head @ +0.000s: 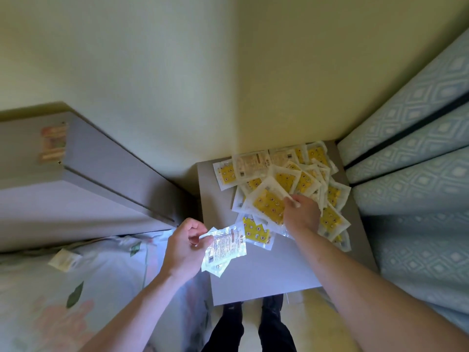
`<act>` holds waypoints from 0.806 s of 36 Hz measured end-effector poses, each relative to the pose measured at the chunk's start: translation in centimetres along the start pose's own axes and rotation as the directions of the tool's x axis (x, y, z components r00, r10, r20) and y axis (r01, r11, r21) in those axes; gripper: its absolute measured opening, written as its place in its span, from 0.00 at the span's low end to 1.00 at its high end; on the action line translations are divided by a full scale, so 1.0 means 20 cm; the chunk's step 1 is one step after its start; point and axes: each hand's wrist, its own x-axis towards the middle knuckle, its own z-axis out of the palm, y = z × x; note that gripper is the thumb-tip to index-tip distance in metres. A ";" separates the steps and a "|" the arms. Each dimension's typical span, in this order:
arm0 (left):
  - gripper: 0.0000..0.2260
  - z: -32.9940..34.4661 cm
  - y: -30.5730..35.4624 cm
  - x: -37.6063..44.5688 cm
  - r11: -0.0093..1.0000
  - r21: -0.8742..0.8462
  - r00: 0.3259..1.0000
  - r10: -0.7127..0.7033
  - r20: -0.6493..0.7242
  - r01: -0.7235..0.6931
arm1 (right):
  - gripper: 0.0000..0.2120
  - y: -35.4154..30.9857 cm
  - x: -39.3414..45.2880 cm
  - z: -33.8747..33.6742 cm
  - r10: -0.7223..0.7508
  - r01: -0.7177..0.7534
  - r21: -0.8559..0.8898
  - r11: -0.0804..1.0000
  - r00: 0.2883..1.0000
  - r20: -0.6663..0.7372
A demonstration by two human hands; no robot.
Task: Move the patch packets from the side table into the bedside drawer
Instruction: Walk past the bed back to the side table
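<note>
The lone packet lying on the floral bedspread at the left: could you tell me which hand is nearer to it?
Left. The left hand, gripping a few packets, is just right of the lone packet; the right hand is farther right, on the table pile.

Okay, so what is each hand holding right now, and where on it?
Left hand pinches white-backed packets by their left edge. Right hand pinches a yellow packet at its right corner, atop the pile.

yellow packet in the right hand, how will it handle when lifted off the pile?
Probably light and floppy: the yellow packet is a thin flat pouch, lifted by the right hand at one edge. Its glossy film looks slippery, so neighbours in the pile may slide as it comes away.
</note>
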 end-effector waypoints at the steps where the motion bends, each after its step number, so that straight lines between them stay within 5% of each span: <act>1: 0.11 -0.01 0.00 -0.01 1.000 -0.002 1.000 0.000 -0.003 0.000 | 0.10 0.00 -0.01 -0.03 -0.059 0.060 -0.037 0.998 0.998 0.016; 5: 0.11 -0.05 0.03 -0.06 1.000 -0.024 1.000 -0.006 0.007 0.006 | 0.09 -0.01 -0.06 -0.13 -0.132 0.133 -0.095 0.987 0.991 0.018; 16: 0.11 -0.02 0.01 -0.09 1.000 -0.010 0.999 0.008 0.037 -0.008 | 0.13 0.23 -0.11 -0.14 0.256 -0.250 0.127 0.960 0.966 -0.032; 29: 0.11 0.02 0.06 -0.06 0.998 -0.040 0.996 0.043 0.075 -0.040 | 0.11 0.22 -0.12 -0.17 0.219 -0.212 0.126 0.969 0.975 -0.046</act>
